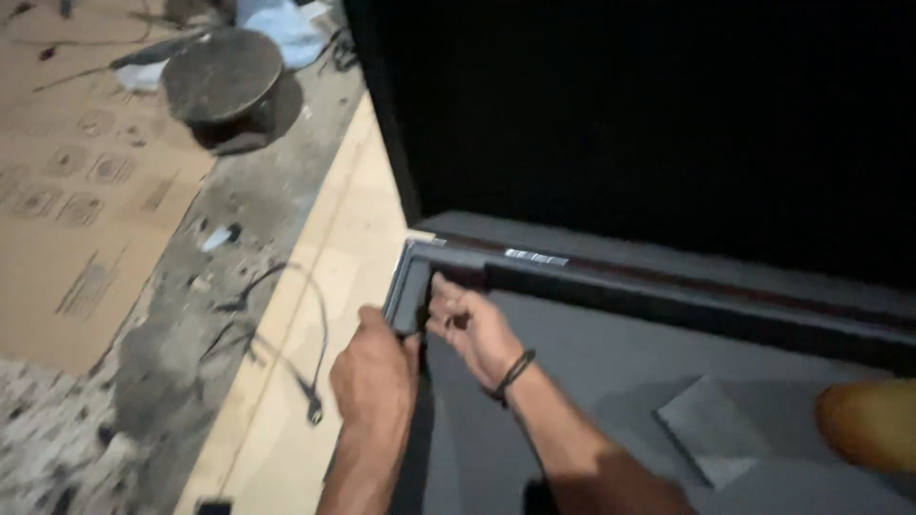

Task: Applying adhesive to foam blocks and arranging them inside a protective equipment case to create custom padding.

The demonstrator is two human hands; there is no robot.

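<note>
Plywood flooring (329,286) is lying left of the grey frame corner (417,257).
Left hand (374,374) is gripping its short vertical edge; right hand (474,329) (fingers curled, loosely open) is touching just inside, equally near.

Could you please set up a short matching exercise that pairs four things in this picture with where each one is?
Things:
1. left hand
2. right hand
3. round stool
4. cardboard sheet

Places:
A. flat on the floor at far left
B. on the outer edge of the grey frame corner
C. upper left, on the floor
D. inside the frame corner, fingers on its inner edge

Pairs: 1-B, 2-D, 3-C, 4-A
</note>
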